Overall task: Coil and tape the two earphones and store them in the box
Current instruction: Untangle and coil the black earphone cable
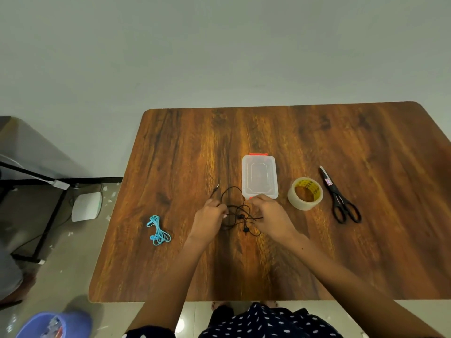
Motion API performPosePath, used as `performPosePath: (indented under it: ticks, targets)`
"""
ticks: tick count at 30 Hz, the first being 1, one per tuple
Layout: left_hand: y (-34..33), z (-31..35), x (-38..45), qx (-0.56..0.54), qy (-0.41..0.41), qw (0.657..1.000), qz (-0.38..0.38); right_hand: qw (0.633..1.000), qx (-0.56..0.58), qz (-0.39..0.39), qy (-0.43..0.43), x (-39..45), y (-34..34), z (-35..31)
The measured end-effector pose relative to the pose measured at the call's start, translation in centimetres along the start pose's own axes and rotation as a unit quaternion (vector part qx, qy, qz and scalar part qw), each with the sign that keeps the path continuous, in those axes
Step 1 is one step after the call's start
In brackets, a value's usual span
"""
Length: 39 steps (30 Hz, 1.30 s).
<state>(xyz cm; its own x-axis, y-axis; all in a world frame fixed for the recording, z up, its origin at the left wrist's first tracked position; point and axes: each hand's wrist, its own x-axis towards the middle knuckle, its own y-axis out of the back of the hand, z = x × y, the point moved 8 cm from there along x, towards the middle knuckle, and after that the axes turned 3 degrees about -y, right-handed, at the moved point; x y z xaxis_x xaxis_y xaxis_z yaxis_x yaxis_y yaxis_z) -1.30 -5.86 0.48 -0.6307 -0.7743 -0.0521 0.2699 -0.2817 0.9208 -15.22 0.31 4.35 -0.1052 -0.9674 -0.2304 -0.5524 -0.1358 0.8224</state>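
Head view: both hands hold the tangled black earphone

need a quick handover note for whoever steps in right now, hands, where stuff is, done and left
Left hand: pinching the black earphone cable, plug end trailing off past it.
Right hand: on the same cable's other side; exact grip unclear.
Black earphone is a loose tangle on the table, in front of the box, whose lid is shut.
Blue earphone lies bundled to the left; no tape visible on it.
Tape roll and scissors sit untouched right of the box.
Done: nothing stored.
Left: coil and tape black, tape blue, open box, store both.
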Motion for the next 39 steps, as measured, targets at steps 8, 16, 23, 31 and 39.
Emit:
performPosePath:
  ticks: [8,16,23,31,39]
  targets:
    - [7.2,3.7,-0.4,-0.14,-0.055,0.979,0.14,0.989,0.102,0.039,0.095,1.1,1.8,-5.2]
    - [7.2,2.2,-1.8,-0.343,0.015,0.929,0.135,0.977,0.162,0.109,0.086,1.7,6.2,-4.1]
    - [7.3,0.7,-2.4,-0.386,0.046,0.913,0.123,0.994,0.09,0.049,0.022,1.5,6.2,-0.9]
    - [8.0,2.6,-1.0,-0.435,0.023,0.895,0.093,0.985,0.113,0.066,0.115,0.9,5.7,-5.4]
    - [7.1,0.9,-2.2,-0.519,0.072,0.849,0.064,0.992,0.097,0.043,0.063,1.1,6.9,-2.1]
